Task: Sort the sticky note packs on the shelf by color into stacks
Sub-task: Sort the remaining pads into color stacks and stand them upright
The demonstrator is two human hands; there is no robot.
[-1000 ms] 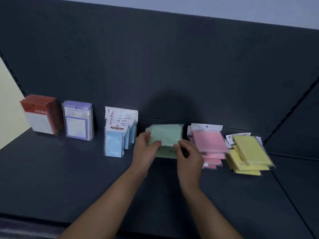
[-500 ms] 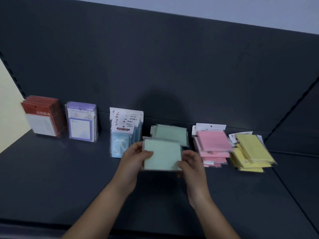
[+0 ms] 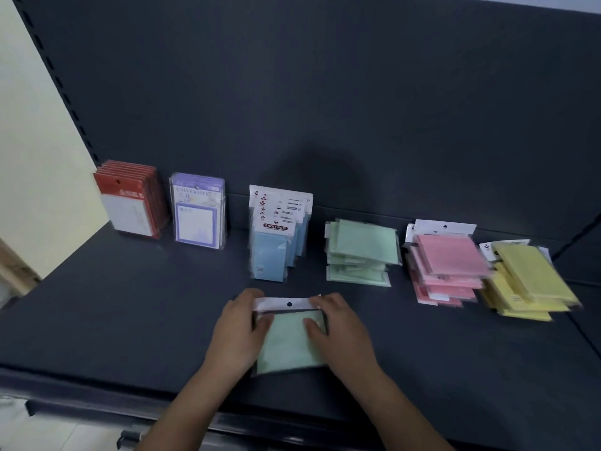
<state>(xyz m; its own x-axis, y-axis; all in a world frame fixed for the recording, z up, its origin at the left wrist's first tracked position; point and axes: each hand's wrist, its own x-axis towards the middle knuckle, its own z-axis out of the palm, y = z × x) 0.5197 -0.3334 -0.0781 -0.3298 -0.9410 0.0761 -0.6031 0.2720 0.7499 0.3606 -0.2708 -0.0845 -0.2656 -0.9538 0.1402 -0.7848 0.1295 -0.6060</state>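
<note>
A green sticky note pack (image 3: 287, 345) with a white header card is held near the shelf's front, between both hands. My left hand (image 3: 235, 332) grips its left edge, and my right hand (image 3: 341, 333) grips its right edge with the thumb on top. Behind it, the green stack (image 3: 362, 252) lies flat on the shelf. To its right are the pink stack (image 3: 447, 268) and the yellow stack (image 3: 530, 281). The blue packs (image 3: 278, 239) stand upright to the left of the green stack.
Purple packs (image 3: 198, 213) and red packs (image 3: 130, 198) stand upright at the far left of the dark shelf (image 3: 97, 314). The shelf's back panel rises behind everything. A cream wall (image 3: 29, 125) borders the left side.
Both hands have lifted a green pack off the green stack and drawn it toward the shelf's front edge. Its white header card now shows on top.
</note>
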